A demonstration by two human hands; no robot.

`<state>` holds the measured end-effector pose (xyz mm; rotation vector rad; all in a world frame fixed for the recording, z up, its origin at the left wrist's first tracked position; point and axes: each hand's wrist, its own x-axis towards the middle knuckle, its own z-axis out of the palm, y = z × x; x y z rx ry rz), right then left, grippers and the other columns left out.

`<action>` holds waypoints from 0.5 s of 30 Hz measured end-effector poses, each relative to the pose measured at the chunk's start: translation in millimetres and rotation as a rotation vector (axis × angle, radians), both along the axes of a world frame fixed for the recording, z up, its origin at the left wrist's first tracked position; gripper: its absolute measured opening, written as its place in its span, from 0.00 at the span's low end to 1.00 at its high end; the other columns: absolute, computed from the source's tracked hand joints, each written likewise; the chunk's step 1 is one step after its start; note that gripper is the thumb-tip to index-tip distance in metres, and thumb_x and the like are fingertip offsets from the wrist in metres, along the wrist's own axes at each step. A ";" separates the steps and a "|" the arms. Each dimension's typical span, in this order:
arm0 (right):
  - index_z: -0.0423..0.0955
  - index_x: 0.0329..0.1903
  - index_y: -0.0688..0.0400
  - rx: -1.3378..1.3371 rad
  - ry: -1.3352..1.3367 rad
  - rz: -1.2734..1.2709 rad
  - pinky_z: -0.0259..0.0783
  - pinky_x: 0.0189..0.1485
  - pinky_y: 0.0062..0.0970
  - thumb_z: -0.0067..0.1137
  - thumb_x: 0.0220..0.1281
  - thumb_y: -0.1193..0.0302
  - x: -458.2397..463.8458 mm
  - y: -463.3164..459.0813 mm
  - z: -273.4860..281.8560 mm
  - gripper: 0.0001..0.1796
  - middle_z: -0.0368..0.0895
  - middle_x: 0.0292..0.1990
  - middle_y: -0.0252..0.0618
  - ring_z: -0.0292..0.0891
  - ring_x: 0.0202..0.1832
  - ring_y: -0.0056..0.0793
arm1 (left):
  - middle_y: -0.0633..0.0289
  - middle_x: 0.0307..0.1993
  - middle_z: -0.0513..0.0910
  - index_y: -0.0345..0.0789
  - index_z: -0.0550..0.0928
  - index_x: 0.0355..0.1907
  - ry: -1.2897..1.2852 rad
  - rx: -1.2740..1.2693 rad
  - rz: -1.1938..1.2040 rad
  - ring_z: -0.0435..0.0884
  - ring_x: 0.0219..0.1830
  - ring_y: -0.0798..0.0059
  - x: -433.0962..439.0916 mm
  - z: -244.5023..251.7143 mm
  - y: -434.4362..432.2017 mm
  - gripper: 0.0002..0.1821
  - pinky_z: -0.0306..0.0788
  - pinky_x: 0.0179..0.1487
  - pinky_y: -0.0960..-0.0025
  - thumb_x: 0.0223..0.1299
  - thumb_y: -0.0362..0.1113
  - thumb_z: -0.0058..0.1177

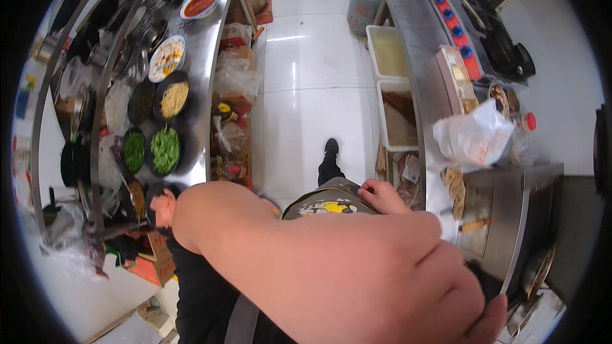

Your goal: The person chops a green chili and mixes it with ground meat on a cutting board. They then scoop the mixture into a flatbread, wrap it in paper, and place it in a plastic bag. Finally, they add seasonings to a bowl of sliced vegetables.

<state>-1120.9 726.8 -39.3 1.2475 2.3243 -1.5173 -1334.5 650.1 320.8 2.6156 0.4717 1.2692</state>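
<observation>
My left forearm crosses the lower picture, bare from the elbow. Its hand, my left hand (pixel 430 272), is very near the camera with bent fingers; its palm side is hidden. Behind it, my right hand (pixel 382 196) is beside the dark apron (pixel 330 205) with a yellow print, its fingers partly curled. Nothing shows in it, but its palm is hidden. On the steel counter at the left stand bowls of chopped greens (pixel 165 150), darker chopped herbs (pixel 134 150), yellow shreds (pixel 174 99) and pink pieces (pixel 164 208). Farther along are a bowl of red sauce (pixel 201 2) and a patterned bowl (pixel 167 59).
The right counter (pixel 411 24) holds a white plastic bag (pixel 473 136), a seasoning box (pixel 457 79) and a gas stove (pixel 478 24). Below it stand a gas cylinder (pixel 364 5) and white tubs (pixel 397 114). Boxes and bags line the left shelf. A tiled aisle (pixel 296 110) runs between.
</observation>
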 end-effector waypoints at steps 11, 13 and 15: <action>0.79 0.39 0.61 0.054 0.266 0.100 0.74 0.39 0.38 0.56 0.70 0.62 -269.8 332.3 71.5 0.14 0.84 0.30 0.46 0.81 0.34 0.43 | 0.59 0.30 0.81 0.35 0.83 0.44 -0.111 -0.598 0.707 0.82 0.30 0.64 -263.5 -106.5 243.1 0.15 0.77 0.37 0.67 0.51 0.24 0.59; 0.77 0.34 0.64 0.129 0.300 0.141 0.73 0.36 0.33 0.57 0.71 0.59 -323.8 388.2 82.1 0.18 0.82 0.25 0.44 0.79 0.29 0.34 | 0.57 0.31 0.81 0.34 0.83 0.45 -0.053 -0.712 0.858 0.83 0.32 0.64 -311.4 -157.7 300.9 0.13 0.76 0.38 0.67 0.56 0.25 0.59; 0.78 0.37 0.63 0.136 0.204 0.149 0.74 0.40 0.31 0.56 0.72 0.60 -379.5 444.0 86.7 0.17 0.84 0.31 0.43 0.80 0.34 0.31 | 0.58 0.32 0.82 0.34 0.83 0.46 -0.141 -0.702 0.860 0.83 0.33 0.64 -357.8 -197.5 349.6 0.13 0.76 0.38 0.66 0.57 0.26 0.60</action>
